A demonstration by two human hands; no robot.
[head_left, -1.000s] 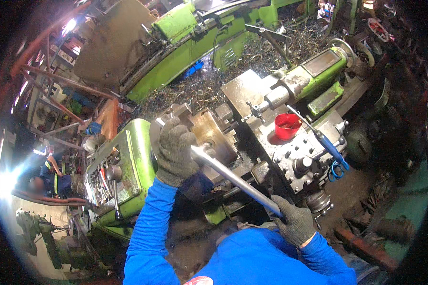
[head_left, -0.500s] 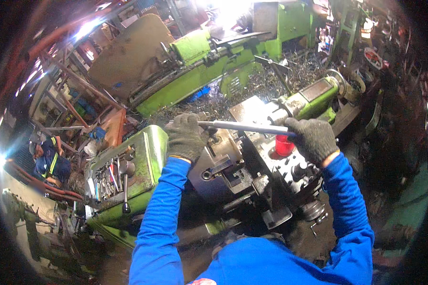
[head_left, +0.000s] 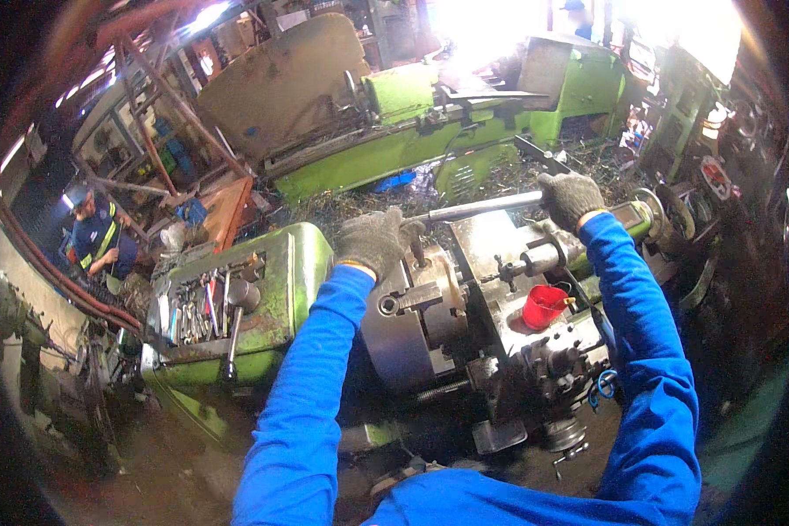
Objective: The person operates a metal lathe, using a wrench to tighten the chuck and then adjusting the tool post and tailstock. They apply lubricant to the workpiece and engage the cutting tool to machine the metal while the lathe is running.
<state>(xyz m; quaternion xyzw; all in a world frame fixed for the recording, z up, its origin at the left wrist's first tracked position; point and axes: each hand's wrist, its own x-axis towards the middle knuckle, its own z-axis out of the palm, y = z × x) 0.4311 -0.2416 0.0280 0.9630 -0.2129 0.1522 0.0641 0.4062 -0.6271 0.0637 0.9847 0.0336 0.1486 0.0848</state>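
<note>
A long metal bar lies nearly level above the green lathe, with both of my gloved hands on it. My left hand is closed round its left end, over the big lathe chuck. Beside that hand, a short upright metal stem stands between bar and chuck; the glove hides how they join. My right hand grips the bar's far right end, its arm stretched out. Below the bar, a red cup sits on the lathe carriage.
Several wrenches and other hand tools lie on the green headstock, near an upright lever. Metal shavings heap up behind the lathe. A second green machine stands beyond. Another person is at the far left.
My right hand has swung the bar's right end away from me, past the red cup. The left hand stays over the chuck. The view has shifted, showing more of the background.
</note>
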